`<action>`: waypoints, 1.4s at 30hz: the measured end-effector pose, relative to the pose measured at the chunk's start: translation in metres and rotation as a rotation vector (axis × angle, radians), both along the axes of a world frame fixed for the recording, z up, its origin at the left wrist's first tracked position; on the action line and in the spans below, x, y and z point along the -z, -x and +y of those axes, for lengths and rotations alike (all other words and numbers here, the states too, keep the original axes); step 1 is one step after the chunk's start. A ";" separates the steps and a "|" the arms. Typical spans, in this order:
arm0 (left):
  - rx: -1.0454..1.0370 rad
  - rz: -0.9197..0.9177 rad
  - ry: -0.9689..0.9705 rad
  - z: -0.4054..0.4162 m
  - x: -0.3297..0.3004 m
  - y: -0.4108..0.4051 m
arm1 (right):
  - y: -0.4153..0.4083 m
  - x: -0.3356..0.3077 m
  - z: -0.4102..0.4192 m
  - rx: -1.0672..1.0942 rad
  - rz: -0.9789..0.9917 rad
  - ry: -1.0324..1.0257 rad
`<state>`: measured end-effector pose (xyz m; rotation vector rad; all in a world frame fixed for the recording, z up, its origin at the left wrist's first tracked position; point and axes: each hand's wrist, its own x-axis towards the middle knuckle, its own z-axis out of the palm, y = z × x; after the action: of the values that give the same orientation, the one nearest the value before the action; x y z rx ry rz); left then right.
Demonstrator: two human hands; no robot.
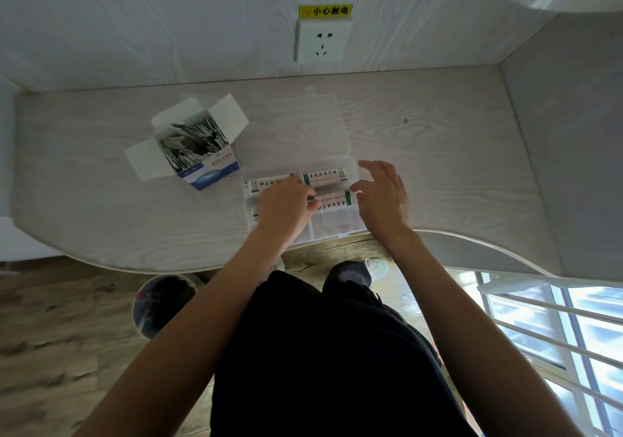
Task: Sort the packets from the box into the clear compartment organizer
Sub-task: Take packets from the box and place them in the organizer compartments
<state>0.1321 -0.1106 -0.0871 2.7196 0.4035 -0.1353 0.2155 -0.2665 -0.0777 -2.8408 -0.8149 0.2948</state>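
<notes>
An open blue-and-white box (202, 153) full of upright packets stands on the desk, left of the clear compartment organizer (354, 166). The organizer's lid (296, 126) lies flipped open behind it. Long white packets with green ends lie in its compartments, one at the upper right (323, 176) and one at the upper left (266, 183). My left hand (283, 205) pinches the left end of another packet (332, 198) in the middle right compartment. My right hand (382, 193) hovers at that packet's right end, fingers spread, thumb and forefinger close to it.
The pale wood desk (438, 153) ends in a curved front edge just below the organizer. A wall socket (322, 40) with a yellow label sits on the back wall. A lined bin (161, 301) stands on the floor under the desk's left; a window grille (556, 328) is at lower right.
</notes>
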 end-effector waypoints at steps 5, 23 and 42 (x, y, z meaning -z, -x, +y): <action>0.015 -0.003 -0.025 -0.001 -0.002 0.000 | 0.005 -0.003 0.007 -0.057 -0.104 -0.053; -0.137 0.122 -0.113 0.041 -0.004 0.042 | 0.011 -0.002 0.023 -0.127 -0.015 -0.017; -0.394 -0.197 -0.095 0.140 -0.042 0.072 | 0.024 -0.065 0.210 -0.453 -0.158 -0.083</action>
<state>0.0603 0.0292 -0.0453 2.6494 0.8907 0.2619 0.1919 -0.0569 -0.0130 -2.5981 -1.4657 0.0877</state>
